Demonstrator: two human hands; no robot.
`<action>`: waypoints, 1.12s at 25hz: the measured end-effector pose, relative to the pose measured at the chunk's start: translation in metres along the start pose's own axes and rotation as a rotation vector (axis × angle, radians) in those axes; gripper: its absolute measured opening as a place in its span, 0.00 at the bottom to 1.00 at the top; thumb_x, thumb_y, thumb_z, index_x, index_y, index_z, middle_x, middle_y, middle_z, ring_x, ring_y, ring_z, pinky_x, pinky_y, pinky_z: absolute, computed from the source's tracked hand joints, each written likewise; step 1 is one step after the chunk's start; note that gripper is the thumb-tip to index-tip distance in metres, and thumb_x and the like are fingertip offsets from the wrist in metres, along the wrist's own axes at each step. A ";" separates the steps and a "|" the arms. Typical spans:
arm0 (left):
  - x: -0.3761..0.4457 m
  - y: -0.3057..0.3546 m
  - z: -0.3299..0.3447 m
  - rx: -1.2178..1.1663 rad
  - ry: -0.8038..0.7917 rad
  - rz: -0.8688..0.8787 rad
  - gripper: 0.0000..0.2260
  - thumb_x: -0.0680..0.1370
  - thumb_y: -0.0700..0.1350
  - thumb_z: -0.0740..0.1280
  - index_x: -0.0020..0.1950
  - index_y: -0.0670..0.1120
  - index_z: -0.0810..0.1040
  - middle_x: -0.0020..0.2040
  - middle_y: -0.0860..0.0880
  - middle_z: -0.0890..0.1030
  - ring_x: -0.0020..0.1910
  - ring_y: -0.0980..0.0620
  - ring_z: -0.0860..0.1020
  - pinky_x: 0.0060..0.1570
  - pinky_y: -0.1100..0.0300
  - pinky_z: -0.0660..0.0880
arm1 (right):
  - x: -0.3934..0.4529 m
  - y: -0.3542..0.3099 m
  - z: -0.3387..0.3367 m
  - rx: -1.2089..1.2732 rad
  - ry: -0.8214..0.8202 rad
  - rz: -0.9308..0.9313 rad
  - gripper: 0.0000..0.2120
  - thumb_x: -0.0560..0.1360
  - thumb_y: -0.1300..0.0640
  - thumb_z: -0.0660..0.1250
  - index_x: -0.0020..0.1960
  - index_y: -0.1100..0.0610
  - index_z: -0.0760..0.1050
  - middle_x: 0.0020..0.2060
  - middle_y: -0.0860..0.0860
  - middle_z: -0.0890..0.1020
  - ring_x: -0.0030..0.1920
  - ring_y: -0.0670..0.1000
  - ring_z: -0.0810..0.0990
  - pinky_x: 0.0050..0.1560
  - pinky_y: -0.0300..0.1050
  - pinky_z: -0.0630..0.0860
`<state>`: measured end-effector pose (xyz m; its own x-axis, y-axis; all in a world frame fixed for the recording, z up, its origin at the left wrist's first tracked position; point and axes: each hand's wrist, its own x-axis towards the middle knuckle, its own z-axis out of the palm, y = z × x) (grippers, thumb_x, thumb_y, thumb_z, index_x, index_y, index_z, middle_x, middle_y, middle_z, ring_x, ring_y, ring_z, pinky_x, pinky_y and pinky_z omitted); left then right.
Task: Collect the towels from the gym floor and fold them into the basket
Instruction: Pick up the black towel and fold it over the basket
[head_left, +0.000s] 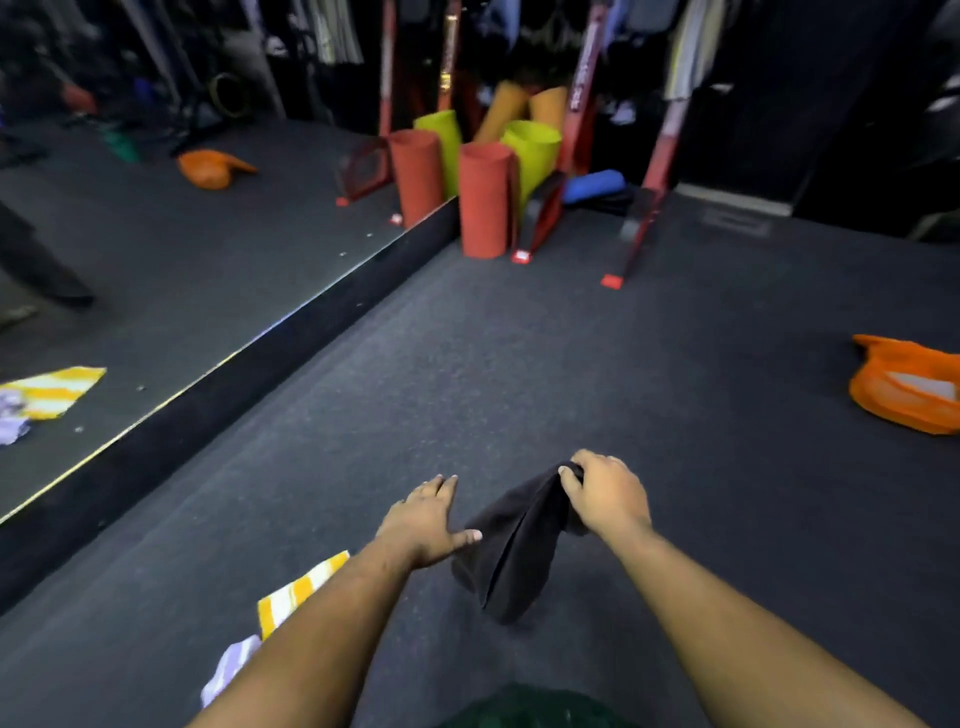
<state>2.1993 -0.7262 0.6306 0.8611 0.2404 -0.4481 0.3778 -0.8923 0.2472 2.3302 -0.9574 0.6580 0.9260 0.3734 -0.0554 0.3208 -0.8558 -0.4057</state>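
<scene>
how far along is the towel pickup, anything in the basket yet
Early. The orange basket lies on the floor to the right; something pale shows inside, too blurred to identify. In hand: the right hand grips a black towel, left hand open beside it. Left: the yellow striped towel and purple towel.

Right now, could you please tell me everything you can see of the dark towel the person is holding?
The dark towel looks charcoal or black, plain, of soft cloth. It hangs limp in long folds, doubled over itself. The right hand pinches its top edge and lifts it; the lower end seems to reach the dark floor, though contact is unclear. The left hand is spread open beside it, thumb against its left fold.
</scene>
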 end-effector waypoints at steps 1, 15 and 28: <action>0.013 0.040 -0.001 0.007 0.000 0.040 0.47 0.75 0.72 0.62 0.84 0.50 0.45 0.84 0.47 0.49 0.82 0.47 0.51 0.79 0.50 0.56 | 0.004 0.036 -0.020 0.008 0.029 0.042 0.13 0.81 0.44 0.60 0.51 0.51 0.77 0.48 0.52 0.83 0.55 0.57 0.79 0.48 0.49 0.75; 0.168 0.417 -0.029 0.201 -0.005 0.501 0.46 0.76 0.72 0.61 0.84 0.53 0.44 0.84 0.50 0.49 0.82 0.49 0.52 0.79 0.47 0.54 | 0.024 0.346 -0.210 -0.044 0.242 0.431 0.13 0.82 0.44 0.61 0.56 0.51 0.79 0.51 0.50 0.83 0.57 0.55 0.79 0.54 0.51 0.76; 0.345 0.715 -0.051 0.343 -0.089 0.871 0.45 0.76 0.72 0.61 0.83 0.53 0.43 0.84 0.50 0.48 0.82 0.49 0.50 0.80 0.46 0.52 | 0.105 0.561 -0.347 -0.083 0.413 0.839 0.12 0.82 0.43 0.61 0.53 0.50 0.78 0.47 0.49 0.82 0.52 0.54 0.79 0.47 0.51 0.78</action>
<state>2.7840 -1.2621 0.6965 0.7586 -0.5826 -0.2916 -0.5209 -0.8112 0.2657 2.6762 -1.5229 0.7415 0.8535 -0.5200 0.0341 -0.4850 -0.8166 -0.3129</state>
